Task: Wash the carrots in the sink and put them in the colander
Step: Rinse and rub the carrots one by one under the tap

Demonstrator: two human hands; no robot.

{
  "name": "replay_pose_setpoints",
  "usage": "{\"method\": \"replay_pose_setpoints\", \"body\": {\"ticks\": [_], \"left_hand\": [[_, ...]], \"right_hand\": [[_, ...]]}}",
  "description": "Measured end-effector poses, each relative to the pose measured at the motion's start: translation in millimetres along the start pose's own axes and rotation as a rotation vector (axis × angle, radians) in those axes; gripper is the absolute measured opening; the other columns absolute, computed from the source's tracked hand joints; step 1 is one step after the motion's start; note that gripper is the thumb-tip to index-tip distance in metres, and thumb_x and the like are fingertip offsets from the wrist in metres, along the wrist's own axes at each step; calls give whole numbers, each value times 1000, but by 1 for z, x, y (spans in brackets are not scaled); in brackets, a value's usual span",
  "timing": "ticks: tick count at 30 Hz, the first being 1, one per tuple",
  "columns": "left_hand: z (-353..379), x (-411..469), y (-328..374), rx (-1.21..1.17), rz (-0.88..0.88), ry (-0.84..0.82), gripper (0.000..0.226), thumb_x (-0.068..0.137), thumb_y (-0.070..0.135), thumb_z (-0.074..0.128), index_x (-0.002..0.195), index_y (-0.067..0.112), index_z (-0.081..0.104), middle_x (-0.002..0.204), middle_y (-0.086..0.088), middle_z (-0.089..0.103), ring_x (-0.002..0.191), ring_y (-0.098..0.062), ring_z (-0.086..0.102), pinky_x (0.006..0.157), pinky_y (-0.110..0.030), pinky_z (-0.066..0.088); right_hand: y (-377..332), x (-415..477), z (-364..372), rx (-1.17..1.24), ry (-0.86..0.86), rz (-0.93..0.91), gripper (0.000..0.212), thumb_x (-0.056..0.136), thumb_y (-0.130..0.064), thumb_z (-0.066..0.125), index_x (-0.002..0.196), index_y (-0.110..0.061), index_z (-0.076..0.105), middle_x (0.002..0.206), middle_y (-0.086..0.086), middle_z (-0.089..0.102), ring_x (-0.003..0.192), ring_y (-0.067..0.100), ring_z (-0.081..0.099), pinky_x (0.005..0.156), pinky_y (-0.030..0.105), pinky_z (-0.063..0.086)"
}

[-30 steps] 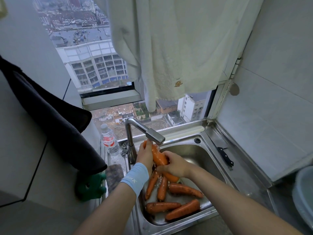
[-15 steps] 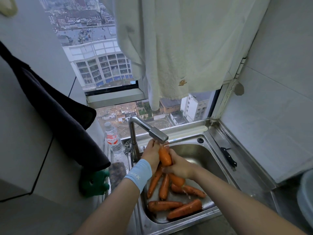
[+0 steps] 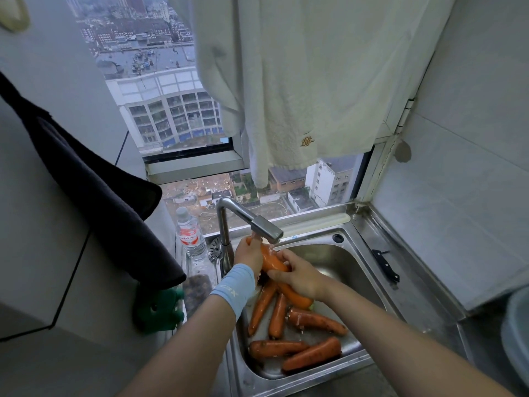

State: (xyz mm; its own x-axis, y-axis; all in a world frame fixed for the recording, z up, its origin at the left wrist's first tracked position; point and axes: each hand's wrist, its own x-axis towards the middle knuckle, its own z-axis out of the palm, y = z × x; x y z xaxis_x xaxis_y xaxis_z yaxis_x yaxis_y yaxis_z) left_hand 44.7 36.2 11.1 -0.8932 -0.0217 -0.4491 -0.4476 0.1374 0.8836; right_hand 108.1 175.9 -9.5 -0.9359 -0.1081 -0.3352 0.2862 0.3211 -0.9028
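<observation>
An orange carrot (image 3: 272, 260) is held under the steel faucet (image 3: 264, 229), over the stainless sink (image 3: 337, 262). My left hand (image 3: 248, 253), with a pale blue wristband, grips the carrot's upper end. My right hand (image 3: 297, 275) wraps round its lower part. Water runs over the carrot. Several more carrots (image 3: 315, 320) lie wet and muddy in the sink bottom, near the front. No colander is in view.
A black-handled knife (image 3: 385, 265) lies on the drainboard to the right. A water bottle (image 3: 190, 237) and a sink strainer (image 3: 214, 249) stand left of the faucet. A green scrubber (image 3: 159, 310) and a dark cloth (image 3: 100, 190) hang at the left. A white towel (image 3: 300, 81) hangs over the window.
Both hands have kept the same carrot under the faucet and turned it slightly, its upper end now tucked behind the spout. The camera has tilted a little.
</observation>
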Motion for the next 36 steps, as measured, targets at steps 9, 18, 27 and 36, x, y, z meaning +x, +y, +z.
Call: {"method": "replay_pose_setpoints", "body": {"ticks": [9,18,27,36], "left_hand": [[0,1,-21,-265,16,-293,20,100,13,57,120,13,60,104,-9,69,100,-26,65,98,-43,53],[8,-7,-4,-201,-40,-41,38,99,52,43,100,19,62,83,-5,67,78,-23,61,75,-35,49],[6,-13,-11,-304,-76,-275,22,102,16,54,124,15,56,103,-10,64,98,-25,63,97,-41,52],[-3,10,2,-411,-217,-110,24,103,33,53,117,14,58,88,-8,66,78,-23,63,89,-40,54]], "right_hand": [[-13,-9,-9,19,18,-13,40,106,-41,49,123,-8,65,107,20,73,89,28,71,84,36,57],[-25,-18,4,19,-2,7,67,105,-58,36,115,1,66,91,20,71,80,22,66,84,40,58],[-23,-20,-1,175,-94,159,73,104,-62,31,128,-1,61,99,32,68,85,44,68,88,51,57],[-29,-11,3,227,-145,183,36,103,-38,56,122,-8,62,108,16,69,92,30,68,97,49,53]]}}
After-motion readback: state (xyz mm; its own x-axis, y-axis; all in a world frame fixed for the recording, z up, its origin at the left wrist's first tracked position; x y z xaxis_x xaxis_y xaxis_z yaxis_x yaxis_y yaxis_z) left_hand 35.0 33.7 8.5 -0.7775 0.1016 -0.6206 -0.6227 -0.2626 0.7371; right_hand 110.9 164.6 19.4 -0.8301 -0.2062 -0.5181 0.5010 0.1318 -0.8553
